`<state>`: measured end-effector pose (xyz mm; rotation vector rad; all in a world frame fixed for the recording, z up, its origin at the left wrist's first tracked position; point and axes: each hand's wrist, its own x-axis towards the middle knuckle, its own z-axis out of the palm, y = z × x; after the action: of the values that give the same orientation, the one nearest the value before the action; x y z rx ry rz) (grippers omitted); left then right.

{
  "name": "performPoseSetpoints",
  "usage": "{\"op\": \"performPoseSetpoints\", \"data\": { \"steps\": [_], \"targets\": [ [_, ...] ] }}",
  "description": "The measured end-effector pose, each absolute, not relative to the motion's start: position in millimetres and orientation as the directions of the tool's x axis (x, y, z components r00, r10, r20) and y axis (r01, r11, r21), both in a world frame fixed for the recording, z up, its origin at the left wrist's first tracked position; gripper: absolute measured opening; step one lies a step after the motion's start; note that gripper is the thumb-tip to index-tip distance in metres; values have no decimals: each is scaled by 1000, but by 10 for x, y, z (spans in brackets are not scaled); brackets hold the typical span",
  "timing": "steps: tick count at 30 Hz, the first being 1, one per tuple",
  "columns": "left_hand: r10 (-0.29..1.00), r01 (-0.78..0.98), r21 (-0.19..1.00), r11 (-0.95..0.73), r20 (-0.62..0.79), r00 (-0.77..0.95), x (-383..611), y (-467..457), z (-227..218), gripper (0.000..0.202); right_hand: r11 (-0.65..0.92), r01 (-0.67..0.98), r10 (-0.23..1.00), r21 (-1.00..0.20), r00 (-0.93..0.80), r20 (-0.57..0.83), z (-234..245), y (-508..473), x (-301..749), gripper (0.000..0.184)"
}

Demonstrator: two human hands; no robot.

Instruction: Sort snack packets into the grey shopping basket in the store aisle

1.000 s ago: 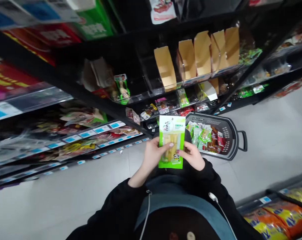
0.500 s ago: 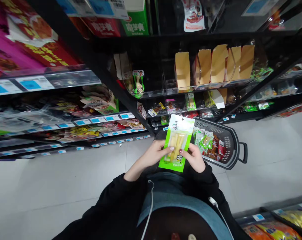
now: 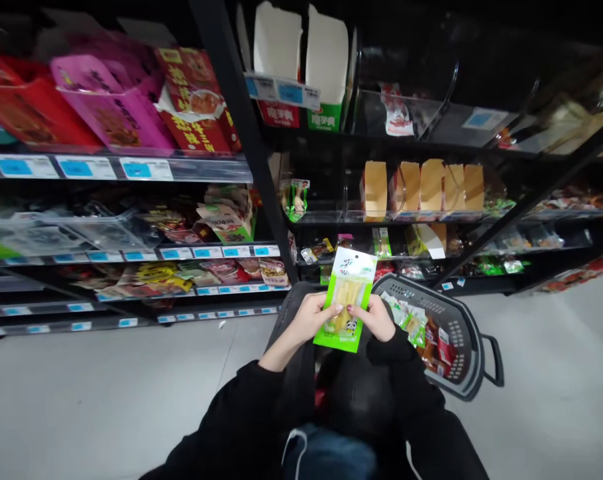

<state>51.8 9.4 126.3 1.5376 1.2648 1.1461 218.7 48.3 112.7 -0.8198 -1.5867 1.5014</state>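
The left hand, nearly closed, pinches a green packet at its eight o'clock edge; the right hand mirrors it at four, I'd say to keep the printed front flat. A loaded basket lies farther out at four, over pale floor; dark shelves stretch from ten to two.

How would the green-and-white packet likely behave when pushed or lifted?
The green-and-white packet may flex at its flat edges but feel firmer where pale pieces show. It is probably light: the left hand and right hand hold it with thumbs on its front. Being flat, it would likely slide rather than roll.
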Motion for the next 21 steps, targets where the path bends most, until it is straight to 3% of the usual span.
{"op": "performPoseSetpoints", "data": {
  "steps": [4,7,11,16,21],
  "targets": [
    [995,80,995,-61,67,-70,433,284,659,36,-55,-137,883,-989,-470,16,622,762,1889,30],
    [994,91,995,-39,48,-99,335,365,239,36,-173,-194,904,-966,-420,-77,211,850,1691,32],
    [998,136,991,5,4,-62,137,357,-123,32,-215,-193,920,-957,-368,-133,-305,846,1571,30],
    [998,152,988,35,-27,-60,-22,330,-396,30,-177,35,879,-984,-443,-174,-754,812,1572,31],
    [995,136,987,85,-77,-64,19,437,-595,34,-101,175,865,-979,-472,-173,-863,889,1627,35]
  ]
}}
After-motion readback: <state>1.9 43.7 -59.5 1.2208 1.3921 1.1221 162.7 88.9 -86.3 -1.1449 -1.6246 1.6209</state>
